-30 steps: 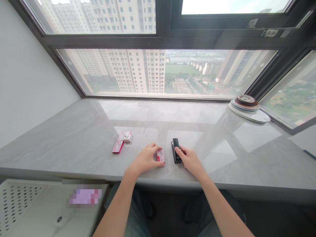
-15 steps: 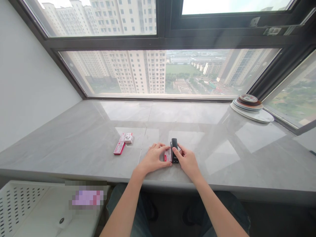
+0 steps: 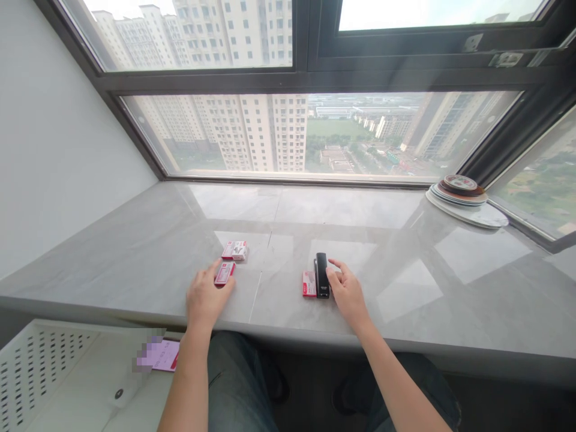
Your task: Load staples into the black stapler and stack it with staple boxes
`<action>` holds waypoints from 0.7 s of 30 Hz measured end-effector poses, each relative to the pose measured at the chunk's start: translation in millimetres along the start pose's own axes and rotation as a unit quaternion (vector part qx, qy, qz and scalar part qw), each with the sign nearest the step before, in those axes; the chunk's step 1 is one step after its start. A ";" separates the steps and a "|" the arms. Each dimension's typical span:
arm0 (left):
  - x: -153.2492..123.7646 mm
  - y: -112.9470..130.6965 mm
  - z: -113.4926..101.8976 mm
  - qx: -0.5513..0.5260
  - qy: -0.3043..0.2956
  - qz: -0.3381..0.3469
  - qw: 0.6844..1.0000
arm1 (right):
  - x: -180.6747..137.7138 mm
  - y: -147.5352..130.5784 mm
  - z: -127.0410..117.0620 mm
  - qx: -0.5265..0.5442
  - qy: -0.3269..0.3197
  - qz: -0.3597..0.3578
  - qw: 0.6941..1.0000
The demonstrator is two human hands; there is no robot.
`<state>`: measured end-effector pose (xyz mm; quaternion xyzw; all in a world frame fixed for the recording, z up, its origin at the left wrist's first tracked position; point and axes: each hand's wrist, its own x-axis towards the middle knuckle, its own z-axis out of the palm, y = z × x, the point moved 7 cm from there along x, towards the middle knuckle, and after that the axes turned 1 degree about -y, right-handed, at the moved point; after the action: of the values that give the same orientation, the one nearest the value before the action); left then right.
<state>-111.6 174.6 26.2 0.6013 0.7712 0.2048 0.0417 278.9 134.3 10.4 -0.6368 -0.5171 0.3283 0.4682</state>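
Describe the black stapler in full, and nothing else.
The stapler is long, narrow and black, with a smooth, plastic-looking body. A paler grey strip shows along its left side, and small pale marks, too small to read, sit toward its near end. It rests on the grey ledge, its length pointing toward the window. A small pink-and-white box lies right beside its left side, by the near half. The right hand's thumb is at its right edge.
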 end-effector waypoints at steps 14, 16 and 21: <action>-35.3 137.3 3.2 -0.231 -0.189 0.296 0.907 | -1.8 -5.0 3.0 -0.046 -0.012 -0.032 0.998; -44.1 167.9 13.4 -0.244 -0.213 0.335 0.885 | -1.2 -4.3 3.3 -0.048 -0.014 -0.032 0.998; -59.0 205.8 38.9 -0.203 -0.221 0.393 0.869 | 0.4 -4.3 3.0 -0.047 -0.022 -0.039 0.998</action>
<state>104.0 168.8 55.3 0.8628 0.3828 0.2178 0.2484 274.7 135.5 13.5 -0.6300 -0.5668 0.2989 0.4387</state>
